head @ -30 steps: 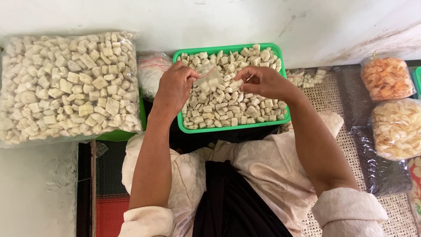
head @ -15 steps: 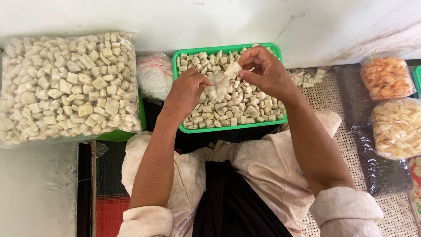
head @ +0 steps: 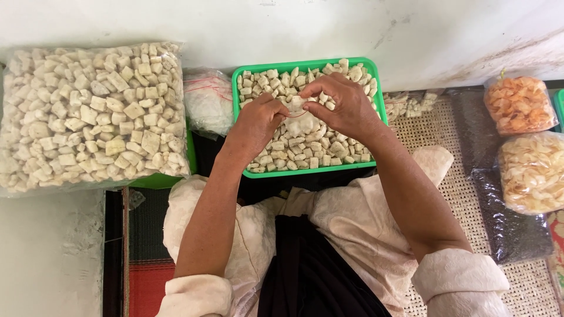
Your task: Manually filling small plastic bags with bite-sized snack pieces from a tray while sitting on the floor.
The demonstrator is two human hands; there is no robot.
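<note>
- White wall stands behind the green tray [head: 380,105].
- Left hand [head: 257,122] and right hand [head: 343,104] fingers pinch a small bag [head: 301,120] above the tray.
- If either pinch loosens, I'd expect chunks [head: 305,147] to spill back.

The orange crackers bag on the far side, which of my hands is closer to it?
Right. Your right hand is over the green tray, still well short of the orange crackers bag. Your left hand sits further away, at the tray's other side.
</note>
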